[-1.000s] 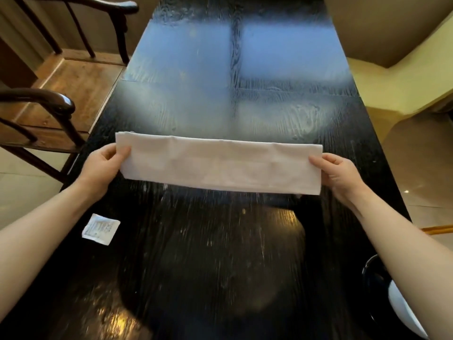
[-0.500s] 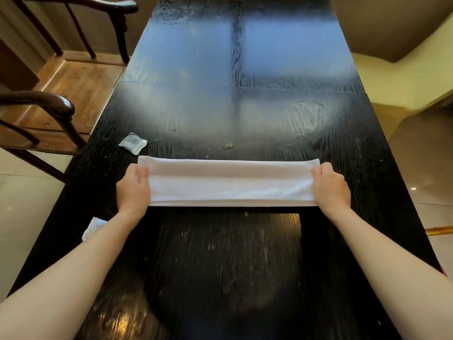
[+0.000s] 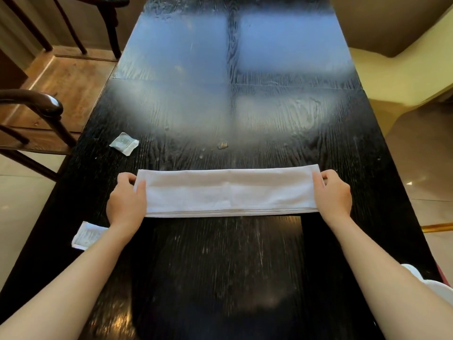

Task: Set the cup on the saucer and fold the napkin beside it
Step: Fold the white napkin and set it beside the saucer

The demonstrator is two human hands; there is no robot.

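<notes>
Napkin is abt halfway, I'd say. It lies flat on the black table as a long narrow band running left to right, w/ stacked layer edges showing along the near side, so the lengthwise folds look done. Left hand pinches the left end, thumb on top & fingers curled round the far corner. Right hand grips the right end w/ fingers curled over it; thumb hidden. Left to do, prob.: fold the band crosswise, end over end, into a compact shape, then set it next to the saucer. Cup & saucer: can't see either for sure. A white curved thing peeks out by the right forearm at the table's near right edge, too cut off to name, so no telling if that half is done. Far sachet sits beyond the left hand, apart from the napkin; near sachet lies partly under the left forearm.
</notes>
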